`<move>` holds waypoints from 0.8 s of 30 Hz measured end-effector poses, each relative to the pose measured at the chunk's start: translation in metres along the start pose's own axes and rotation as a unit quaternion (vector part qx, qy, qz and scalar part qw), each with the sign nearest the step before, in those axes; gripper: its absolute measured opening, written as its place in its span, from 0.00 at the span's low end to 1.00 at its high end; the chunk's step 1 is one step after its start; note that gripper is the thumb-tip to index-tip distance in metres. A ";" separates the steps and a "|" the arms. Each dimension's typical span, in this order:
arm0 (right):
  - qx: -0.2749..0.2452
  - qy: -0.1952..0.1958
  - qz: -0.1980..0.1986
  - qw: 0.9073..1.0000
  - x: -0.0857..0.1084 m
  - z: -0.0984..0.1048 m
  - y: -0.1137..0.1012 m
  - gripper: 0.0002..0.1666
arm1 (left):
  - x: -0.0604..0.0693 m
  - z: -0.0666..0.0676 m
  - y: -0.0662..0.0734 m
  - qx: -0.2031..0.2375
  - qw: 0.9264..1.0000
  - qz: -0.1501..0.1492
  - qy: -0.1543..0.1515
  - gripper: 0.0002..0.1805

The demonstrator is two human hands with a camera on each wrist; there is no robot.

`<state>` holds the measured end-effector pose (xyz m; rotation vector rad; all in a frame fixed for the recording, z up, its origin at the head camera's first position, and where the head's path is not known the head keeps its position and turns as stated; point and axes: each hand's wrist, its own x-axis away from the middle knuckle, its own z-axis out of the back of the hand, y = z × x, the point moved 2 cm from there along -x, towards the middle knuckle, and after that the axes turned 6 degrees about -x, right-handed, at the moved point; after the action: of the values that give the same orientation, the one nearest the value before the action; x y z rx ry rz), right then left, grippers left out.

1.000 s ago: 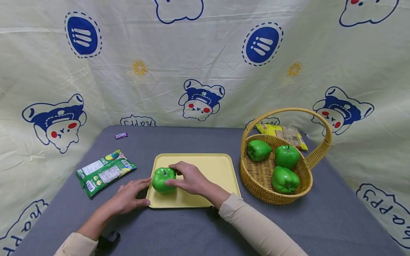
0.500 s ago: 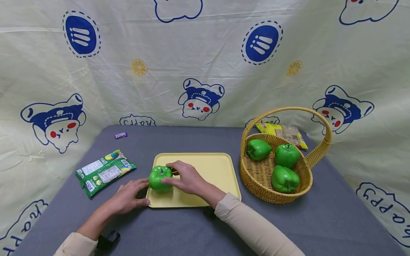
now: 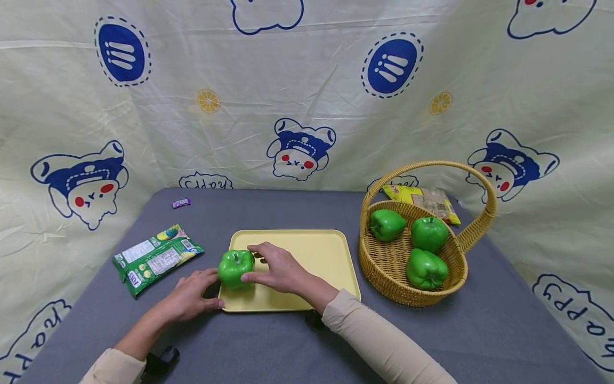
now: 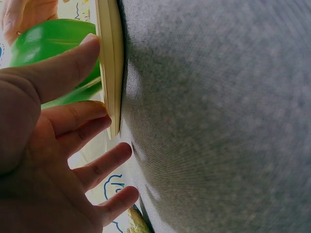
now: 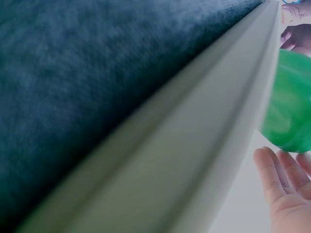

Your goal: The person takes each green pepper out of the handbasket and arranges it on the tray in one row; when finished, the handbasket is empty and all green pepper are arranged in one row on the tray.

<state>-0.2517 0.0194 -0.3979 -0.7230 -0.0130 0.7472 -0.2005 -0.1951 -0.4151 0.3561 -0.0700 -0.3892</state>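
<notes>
A green bell pepper stands stem up at the left end of a pale yellow tray. My right hand is just right of it, thumb and fingers spread around that side. In the right wrist view, the fingers of the right hand are fairly straight beside the pepper; whether they touch it is unclear. My left hand lies at the tray's left edge with fingers extended. In the left wrist view, its thumb and first fingers are at the tray rim, close to the pepper.
A wicker basket with a tall handle holds several green peppers on the right. Behind it lies a yellow-ended packet. Left of the tray is a green snack packet, with a small purple wrapper farther back.
The pepper has moved left along the tray toward my left hand. My right hand shifted slightly left with it, then stayed while the pepper went a little farther. My left hand stayed put.
</notes>
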 end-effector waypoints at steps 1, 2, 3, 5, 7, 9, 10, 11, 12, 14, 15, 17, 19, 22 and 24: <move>0.001 0.000 0.001 1.000 0.000 0.000 0.000 0.39 | 0.000 0.000 0.000 0.001 1.000 0.000 0.000 0.35; 0.003 0.000 0.002 1.000 0.000 0.000 0.000 0.39 | 0.000 0.000 0.000 0.002 1.000 0.000 0.000 0.35; 0.003 0.000 0.002 1.000 0.000 0.000 0.000 0.39 | 0.000 0.000 0.000 0.003 1.000 -0.001 -0.001 0.35; 0.003 -0.001 0.002 1.000 0.000 0.000 0.000 0.39 | 0.000 0.000 0.000 0.004 1.000 -0.003 0.000 0.35; 0.004 -0.001 0.001 1.000 0.000 0.000 0.000 0.39 | 0.000 0.001 0.001 0.004 1.000 -0.003 0.000 0.34; 0.003 -0.002 0.002 1.000 0.001 0.001 0.000 0.39 | 0.001 0.001 0.001 0.004 1.000 -0.002 -0.003 0.34; 0.002 -0.001 0.003 1.000 0.001 0.002 0.000 0.39 | 0.001 0.001 0.001 0.005 1.000 0.000 -0.004 0.35; 0.000 0.000 0.003 1.000 0.002 0.003 0.000 0.39 | 0.001 0.001 0.001 0.006 1.000 0.003 -0.007 0.35; -0.001 0.002 0.005 1.000 0.002 0.004 0.000 0.39 | 0.001 0.001 0.001 0.007 1.000 0.006 -0.009 0.35; -0.007 0.007 0.007 1.000 0.003 0.008 -0.001 0.39 | 0.001 0.000 0.001 0.008 1.000 0.010 -0.012 0.36; -0.009 0.010 0.009 1.000 0.004 0.011 -0.002 0.39 | 0.001 0.000 0.001 0.009 1.000 0.010 -0.013 0.36; -0.010 0.017 0.014 1.000 0.005 0.017 -0.005 0.38 | 0.001 0.000 0.001 0.010 1.000 0.010 -0.011 0.36; -0.005 0.024 0.019 1.000 0.008 0.024 -0.007 0.38 | 0.001 0.000 0.001 0.009 1.000 0.006 -0.008 0.35; 0.008 0.037 0.031 0.999 0.012 0.035 -0.011 0.37 | 0.001 0.001 0.001 0.008 1.000 0.004 -0.003 0.35; 0.014 0.045 0.036 0.998 0.015 0.043 -0.012 0.37 | 0.001 0.001 0.001 0.007 1.000 0.003 -0.002 0.35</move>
<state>-0.2441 0.0478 -0.3615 -0.7317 0.1052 0.7823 -0.1990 -0.1946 -0.4140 0.3695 -0.0776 -0.3837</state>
